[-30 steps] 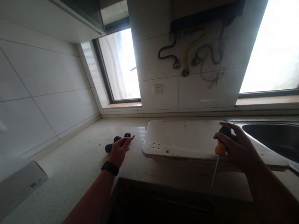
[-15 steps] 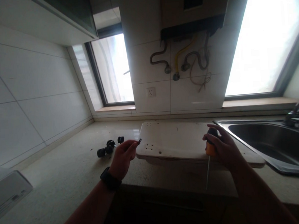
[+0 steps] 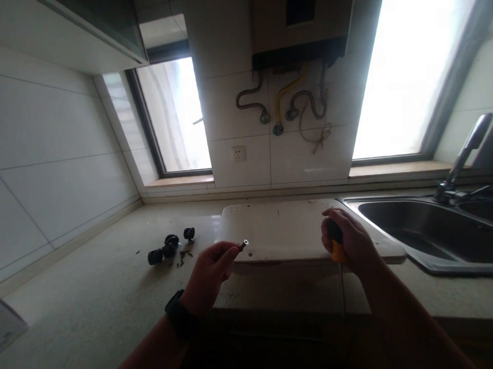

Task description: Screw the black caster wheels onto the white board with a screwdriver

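Left hand (image 3: 210, 270) pinches small metal piece (image 3: 244, 243), likely screw; right hand (image 3: 350, 239) grips screwdriver (image 3: 338, 252), tip down. White board (image 3: 278, 227) lies between and beyond hands; black wheels (image 3: 155, 257) left of left hand. Step judged: positioning piece near board; next move calls for steady pinch, tip realigned.

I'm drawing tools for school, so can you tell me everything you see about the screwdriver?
The screwdriver has a chunky handle, black above and orange below, perhaps plastic, and a long, thin, straight shaft that looks like grey metal. The right hand's grip wraps the handle, hiding part of it. It points down, nearly upright, with the shaft crossing in front of the white panel's front edge. Its tip is too dark to make out.
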`<action>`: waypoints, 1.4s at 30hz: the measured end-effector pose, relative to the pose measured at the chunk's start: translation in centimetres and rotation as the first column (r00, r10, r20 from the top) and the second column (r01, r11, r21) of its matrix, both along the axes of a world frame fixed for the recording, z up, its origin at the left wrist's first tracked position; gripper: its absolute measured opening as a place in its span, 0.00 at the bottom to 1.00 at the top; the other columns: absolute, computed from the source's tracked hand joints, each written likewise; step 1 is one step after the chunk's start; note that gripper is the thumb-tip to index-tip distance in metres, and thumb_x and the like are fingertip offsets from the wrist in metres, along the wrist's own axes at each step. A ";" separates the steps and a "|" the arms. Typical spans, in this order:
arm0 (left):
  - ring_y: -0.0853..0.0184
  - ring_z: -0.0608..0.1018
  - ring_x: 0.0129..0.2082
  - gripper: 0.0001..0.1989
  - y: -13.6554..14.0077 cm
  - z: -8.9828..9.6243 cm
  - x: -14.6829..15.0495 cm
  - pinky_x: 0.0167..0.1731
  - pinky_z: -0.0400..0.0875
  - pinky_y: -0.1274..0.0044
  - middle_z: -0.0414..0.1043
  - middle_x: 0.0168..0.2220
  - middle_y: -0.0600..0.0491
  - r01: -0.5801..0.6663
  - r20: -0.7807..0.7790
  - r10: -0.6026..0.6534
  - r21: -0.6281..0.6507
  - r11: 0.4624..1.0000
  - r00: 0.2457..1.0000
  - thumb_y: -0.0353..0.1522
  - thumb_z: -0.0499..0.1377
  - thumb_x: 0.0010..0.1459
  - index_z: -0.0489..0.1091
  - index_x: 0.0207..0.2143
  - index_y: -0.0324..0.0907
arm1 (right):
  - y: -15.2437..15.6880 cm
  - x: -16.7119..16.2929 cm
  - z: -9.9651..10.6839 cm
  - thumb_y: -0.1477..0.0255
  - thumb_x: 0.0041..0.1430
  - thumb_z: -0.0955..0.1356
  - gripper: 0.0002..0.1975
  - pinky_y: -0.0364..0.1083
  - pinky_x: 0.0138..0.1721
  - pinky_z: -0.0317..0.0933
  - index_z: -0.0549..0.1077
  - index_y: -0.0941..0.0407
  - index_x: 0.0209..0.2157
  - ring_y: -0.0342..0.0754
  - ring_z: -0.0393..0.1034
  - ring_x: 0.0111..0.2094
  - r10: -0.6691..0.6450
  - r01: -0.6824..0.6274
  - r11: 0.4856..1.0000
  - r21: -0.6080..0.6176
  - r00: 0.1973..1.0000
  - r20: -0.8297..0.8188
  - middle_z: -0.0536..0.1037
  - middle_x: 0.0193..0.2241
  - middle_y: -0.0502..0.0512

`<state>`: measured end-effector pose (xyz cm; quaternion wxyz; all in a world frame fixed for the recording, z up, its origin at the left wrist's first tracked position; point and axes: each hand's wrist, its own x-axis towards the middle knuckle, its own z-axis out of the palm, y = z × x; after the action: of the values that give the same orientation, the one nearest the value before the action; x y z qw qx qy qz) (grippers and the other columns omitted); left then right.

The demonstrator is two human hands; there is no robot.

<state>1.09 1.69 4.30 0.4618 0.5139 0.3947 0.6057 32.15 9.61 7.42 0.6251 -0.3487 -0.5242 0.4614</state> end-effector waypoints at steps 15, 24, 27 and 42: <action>0.71 0.69 0.27 0.16 -4.1 0.8 5.2 0.27 0.64 0.79 0.75 0.30 0.53 0.143 -0.363 -0.176 -0.116 0.983 0.915 0.44 0.63 0.62 0.78 0.38 0.40 | -10.5 -6.9 -3.9 0.59 0.57 0.74 0.16 0.38 0.17 0.56 0.72 0.56 0.38 0.38 0.62 0.16 0.290 -0.265 0.943 -0.199 0.951 0.109 0.69 0.21 0.44; 0.68 0.74 0.32 0.14 -4.4 -0.4 5.9 0.31 0.68 0.77 0.77 0.41 0.50 0.169 -0.457 -0.159 -0.020 0.985 0.875 0.43 0.64 0.62 0.79 0.45 0.45 | -11.0 -5.7 -4.3 0.65 0.58 0.72 0.09 0.40 0.21 0.56 0.72 0.56 0.33 0.40 0.62 0.21 0.223 -0.198 0.974 -0.113 0.926 0.304 0.68 0.22 0.45; 0.65 0.77 0.42 0.14 -4.7 -0.2 6.2 0.35 0.71 0.77 0.73 0.52 0.50 0.150 -0.513 -0.065 0.126 0.981 0.856 0.37 0.66 0.61 0.78 0.50 0.51 | -11.2 -5.3 -4.0 0.66 0.58 0.72 0.08 0.40 0.23 0.56 0.72 0.57 0.32 0.40 0.61 0.23 0.233 -0.209 0.972 -0.104 0.902 0.363 0.69 0.24 0.47; 0.68 0.77 0.32 0.08 -5.2 -0.3 8.8 0.34 0.72 0.77 0.79 0.36 0.54 0.084 -0.578 0.004 0.126 0.989 0.816 0.31 0.63 0.61 0.79 0.43 0.48 | -10.8 -0.4 -4.7 0.57 0.53 0.75 0.22 0.39 0.15 0.57 0.75 0.55 0.45 0.38 0.63 0.15 0.141 -0.115 0.959 -0.258 0.986 0.084 0.74 0.26 0.47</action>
<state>9.87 -3.50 3.97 0.2947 0.7133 0.4598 0.4392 31.75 -1.18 2.69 0.5171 -0.4137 -0.5139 0.5453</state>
